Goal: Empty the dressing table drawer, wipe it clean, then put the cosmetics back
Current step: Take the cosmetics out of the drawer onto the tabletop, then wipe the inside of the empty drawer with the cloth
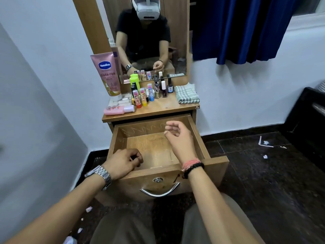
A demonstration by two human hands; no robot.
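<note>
The fingertips of the left hand (123,162) are hidden behind the front wall of the open wooden drawer (158,170). Labels on the small nail-polish bottles (165,89) are too small to be read. The blue curtain (246,29) is cut off by the top edge.

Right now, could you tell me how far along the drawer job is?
Emptying looks done: the drawer holds nothing and the cosmetics stand on the tabletop. Neither the left hand nor the right hand holds anything. The folded cloth lies on top; whether wiping happened is unclear. Putting cosmetics back remains.
</note>
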